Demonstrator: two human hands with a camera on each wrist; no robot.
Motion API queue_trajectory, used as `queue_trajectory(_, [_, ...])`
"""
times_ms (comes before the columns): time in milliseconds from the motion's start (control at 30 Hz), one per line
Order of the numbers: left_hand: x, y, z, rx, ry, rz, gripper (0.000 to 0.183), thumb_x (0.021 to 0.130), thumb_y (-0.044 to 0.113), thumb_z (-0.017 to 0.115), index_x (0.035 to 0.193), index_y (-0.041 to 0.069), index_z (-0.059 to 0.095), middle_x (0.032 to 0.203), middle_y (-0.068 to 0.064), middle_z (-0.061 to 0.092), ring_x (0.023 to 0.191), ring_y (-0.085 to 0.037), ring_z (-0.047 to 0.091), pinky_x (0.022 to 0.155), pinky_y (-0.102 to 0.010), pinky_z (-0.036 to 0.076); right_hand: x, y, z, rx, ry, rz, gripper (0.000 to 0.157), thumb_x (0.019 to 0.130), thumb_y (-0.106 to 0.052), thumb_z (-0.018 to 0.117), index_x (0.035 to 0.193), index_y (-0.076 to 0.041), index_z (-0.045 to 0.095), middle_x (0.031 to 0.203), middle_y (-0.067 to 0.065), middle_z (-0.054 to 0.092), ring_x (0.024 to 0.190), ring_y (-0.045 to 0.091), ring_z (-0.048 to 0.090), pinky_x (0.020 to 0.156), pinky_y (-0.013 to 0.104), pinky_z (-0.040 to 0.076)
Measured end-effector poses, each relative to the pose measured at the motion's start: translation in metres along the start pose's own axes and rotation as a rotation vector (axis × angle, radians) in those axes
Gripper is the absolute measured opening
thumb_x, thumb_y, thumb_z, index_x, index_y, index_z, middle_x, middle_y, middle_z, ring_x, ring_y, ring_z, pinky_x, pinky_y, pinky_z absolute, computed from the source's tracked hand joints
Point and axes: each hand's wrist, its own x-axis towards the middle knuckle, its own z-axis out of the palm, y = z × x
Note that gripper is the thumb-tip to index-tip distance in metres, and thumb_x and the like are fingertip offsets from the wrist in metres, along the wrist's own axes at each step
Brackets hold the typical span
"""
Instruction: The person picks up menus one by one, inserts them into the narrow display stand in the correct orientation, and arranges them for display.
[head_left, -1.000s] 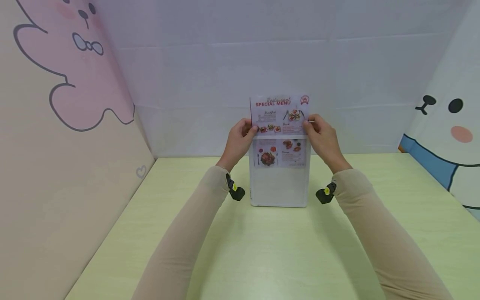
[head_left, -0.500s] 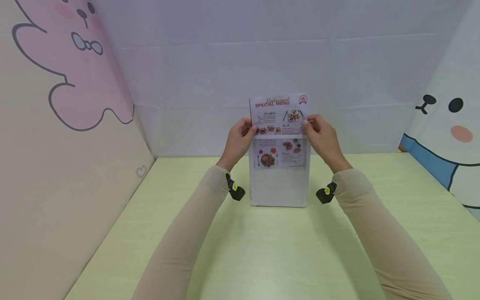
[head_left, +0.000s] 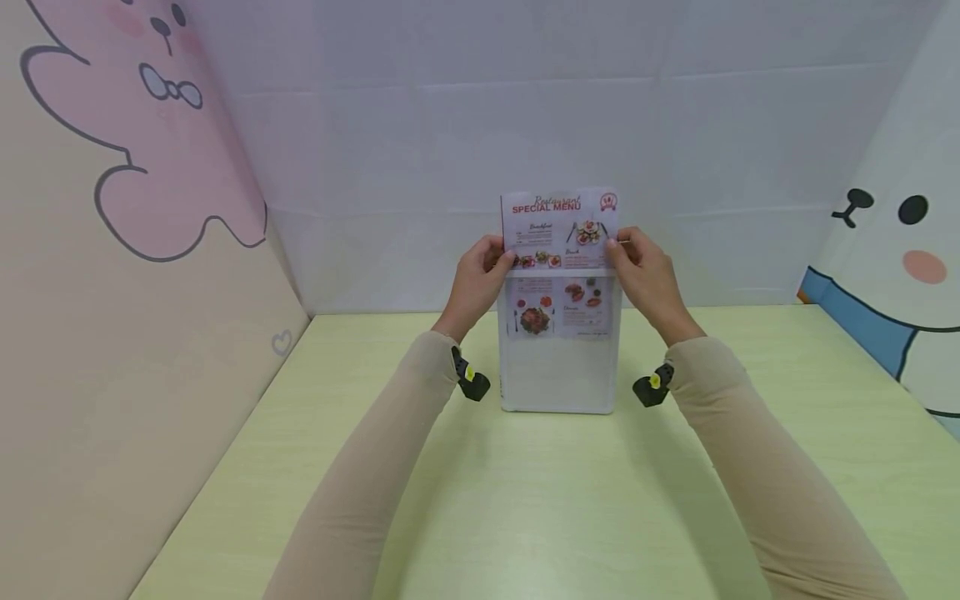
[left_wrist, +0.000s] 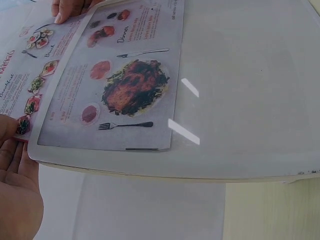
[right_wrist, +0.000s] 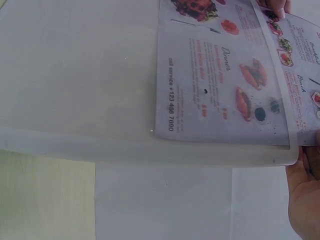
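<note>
A printed restaurant menu sheet (head_left: 558,229) is partly inside a clear, white-edged sign holder (head_left: 557,375) that stands upright on the table. Its lower half shows through the front panel, while the upper half sticks out above the holder's top edge. My left hand (head_left: 480,279) pinches the sheet's left edge, thumb in front, just above that top edge. On the opposite side my right hand (head_left: 648,279) pinches the right edge the same way. Both wrist views show the menu's lower end (left_wrist: 135,85) behind the clear panel, with bare panel beneath it.
The pale green table (head_left: 547,500) reaches back to a white curtain-like wall (head_left: 450,167). A pink cartoon figure (head_left: 165,150) decorates the left wall, and a white bear print (head_left: 915,275) the right one. Black wrist cameras (head_left: 472,383) sit at both cuffs.
Hands and holder stay in almost the same place. The menu sheet shows barely any shift, its lower edge perhaps slightly deeper in the holder than one second ago.
</note>
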Motion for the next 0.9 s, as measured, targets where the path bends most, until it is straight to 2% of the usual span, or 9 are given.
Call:
queue_trajectory(533, [0.0008, -0.0001, 0.0006, 0.019, 0.004, -0.007, 0.019, 0.100, 0.018, 0.052, 0.113, 0.005, 0.057, 0.108, -0.011, 0.066, 0.093, -0.016, 0.061, 0.083, -0.032, 0.050, 0.0002, -0.0002, -0.0006, -0.008, 0.008, -0.007, 0.038, 0.102, -0.035, 0.043, 0.119, -0.002, 0.052, 0.121, 0.019, 0.060, 0.104, 0.028, 0.055, 0.090, 0.041, 0.042])
queue_trajectory(733, [0.0005, -0.0003, 0.0001, 0.022, 0.006, -0.013, 0.019, 0.100, 0.019, 0.051, 0.113, 0.005, 0.057, 0.106, -0.010, 0.065, 0.092, -0.017, 0.061, 0.082, -0.032, 0.050, -0.0001, -0.0007, -0.0004, 0.005, 0.003, 0.002, 0.042, 0.102, -0.038, 0.042, 0.121, -0.003, 0.052, 0.124, 0.019, 0.060, 0.107, 0.029, 0.055, 0.094, 0.044, 0.042])
queue_trajectory(900, [-0.0002, 0.0005, 0.0001, 0.024, 0.004, -0.010, 0.018, 0.100, 0.018, 0.052, 0.112, 0.005, 0.057, 0.107, -0.010, 0.066, 0.092, -0.016, 0.061, 0.083, -0.032, 0.050, -0.0012, -0.0005, -0.0006, 0.018, -0.009, 0.005, 0.047, 0.101, -0.047, 0.039, 0.127, -0.009, 0.048, 0.126, 0.019, 0.059, 0.109, 0.032, 0.056, 0.097, 0.049, 0.042])
